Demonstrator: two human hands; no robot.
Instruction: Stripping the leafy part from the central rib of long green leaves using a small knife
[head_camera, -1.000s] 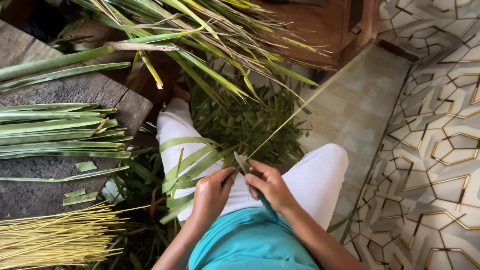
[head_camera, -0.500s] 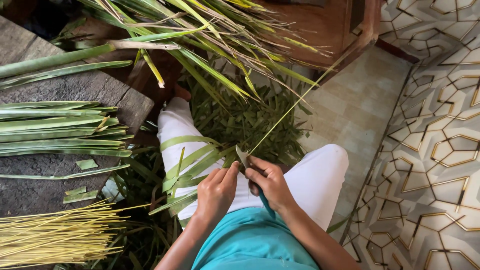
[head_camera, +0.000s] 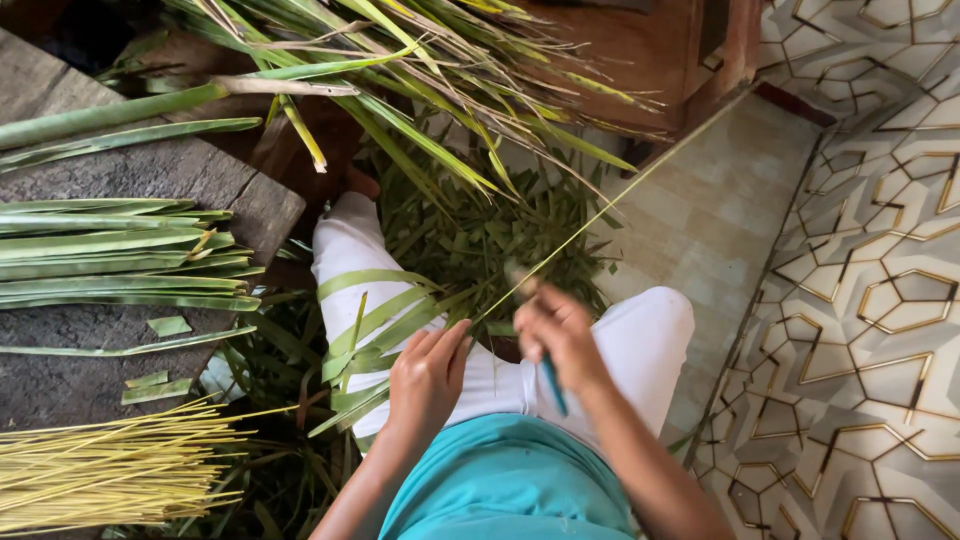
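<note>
My left hand (head_camera: 428, 372) pinches the near end of a long thin palm leaf midrib (head_camera: 610, 205) that runs up and to the right over my lap. My right hand (head_camera: 558, 335) grips a small knife (head_camera: 535, 330) with a blue-green handle; its blade lies against the midrib and is blurred. Green leaf strips (head_camera: 375, 320) drape over my left thigh in white trousers.
A wooden board (head_camera: 120, 180) at left carries stacked green leaf blades (head_camera: 110, 255) and a bundle of yellow stripped midribs (head_camera: 110, 470). Palm fronds (head_camera: 400, 70) fan across the top. Cut leaf scraps (head_camera: 490, 240) cover the floor between my legs. Patterned tiles (head_camera: 870, 280) lie at right.
My right hand has slid the knife up and to the right along the midrib, away from my left hand. The left hand has stayed in place holding the end.
</note>
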